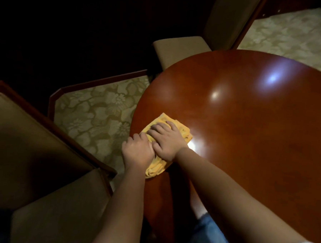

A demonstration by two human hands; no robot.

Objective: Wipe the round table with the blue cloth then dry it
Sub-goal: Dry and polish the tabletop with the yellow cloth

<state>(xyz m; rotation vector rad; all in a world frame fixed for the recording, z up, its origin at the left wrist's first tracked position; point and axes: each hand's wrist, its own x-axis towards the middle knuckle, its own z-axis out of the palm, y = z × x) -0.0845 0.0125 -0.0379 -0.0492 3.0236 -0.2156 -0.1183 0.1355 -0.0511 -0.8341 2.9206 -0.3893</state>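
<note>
Forearms nearest the lens, rising from bottom centre and bottom right toward mid-frame; bare, a pale sleeve edge at lower right.

Round table [248,126]: glossy red-brown top filling right half of frame, several bright glare spots. Right edge cut off by frame; near edge hidden behind right forearm. Wet or dry: cannot tell, glare masks any film.

Armchair [33,161] at lower left, second chair [178,49] at upper centre, patterned carpet [100,114] between. Upper left of frame black, nothing readable.

Yellow cloth [160,147]: bunched, lying at table's left rim, mid-frame, lower end overhanging the edge slightly. No blue cloth in view; judged to be the drying step, yellow cloth serving as dry cloth.

Left hand [137,151]: fingers curled down onto cloth at the rim, pressing; thumb hidden, so grasp versus flat press uncertain. Right hand [166,140]: fingers loosely spread, palm down on cloth's middle, pressing. Hands touching each other.

Risks, judged:
- Cloth slipping off rim to carpet, since the stroke sits at the very edge with part overhanging.
- Bunched folds giving uneven contact, leaving streaks.
- Far right of the top left undried, being the longest reach.
- Dim light and glare hiding missed patches.

Feet and denim at bottom, under table, blurred.
</note>
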